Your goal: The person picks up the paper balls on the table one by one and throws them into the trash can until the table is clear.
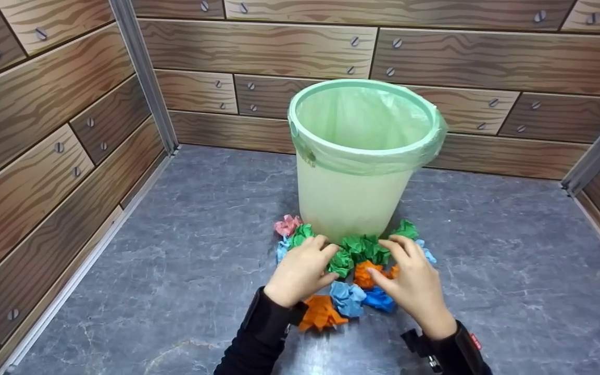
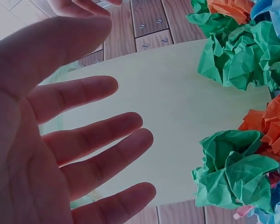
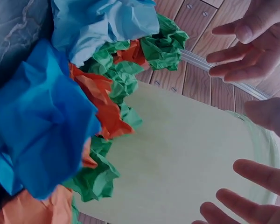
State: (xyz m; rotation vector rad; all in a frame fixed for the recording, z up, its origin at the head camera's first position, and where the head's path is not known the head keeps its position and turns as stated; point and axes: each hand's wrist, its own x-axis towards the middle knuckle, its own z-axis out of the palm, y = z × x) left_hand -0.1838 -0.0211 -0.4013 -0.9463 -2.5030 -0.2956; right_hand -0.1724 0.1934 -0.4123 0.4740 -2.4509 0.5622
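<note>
Crumpled paper balls lie on the floor at the foot of a pale green trash bin (image 1: 352, 195) lined with a green plastic bag (image 1: 414, 159). Among them are green balls (image 1: 340, 262), an orange ball (image 1: 321, 313), a light blue ball (image 1: 348, 299), a darker blue ball (image 1: 380, 300) and a pink ball (image 1: 287, 225). My left hand (image 1: 300, 270) hovers over the pile's left side, fingers spread apart and holding nothing. Opposite it, my right hand (image 1: 413, 281) hovers with loosely bent, parted fingers and nothing in them. Some paper is hidden beneath both hands.
Grey marbled floor (image 1: 216, 239) surrounds the pile and the bin. Wood-patterned panels (image 1: 274, 49) close off the back, with further panels along the left and right sides. Metal posts (image 1: 146, 73) stand at the corners.
</note>
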